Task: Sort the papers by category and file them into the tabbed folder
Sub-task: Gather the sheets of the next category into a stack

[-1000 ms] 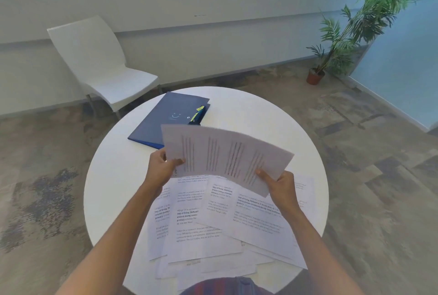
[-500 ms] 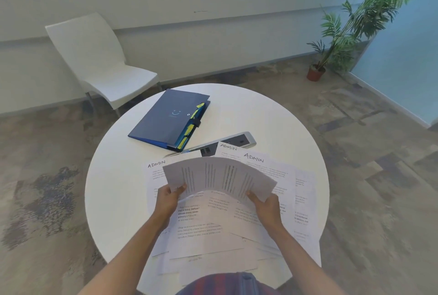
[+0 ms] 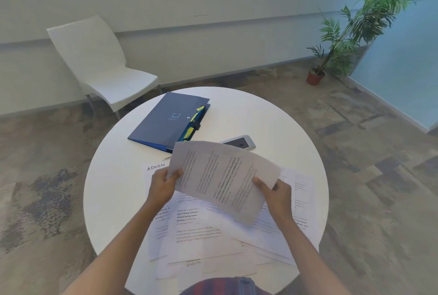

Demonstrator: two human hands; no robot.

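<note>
One camera rides on my head, looking forward and down, close over my round table; the chair sits at eleven o'clock, the plant at one.

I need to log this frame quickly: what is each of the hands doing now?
Left hand: closed, pinching the sheet of paper at its left edge.
Right hand: closed, holding the same sheet's right edge.

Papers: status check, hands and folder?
Left hand and right hand grip one sheet above the spread papers. Blue folder closed. Phone beside it, not blocking.
</note>
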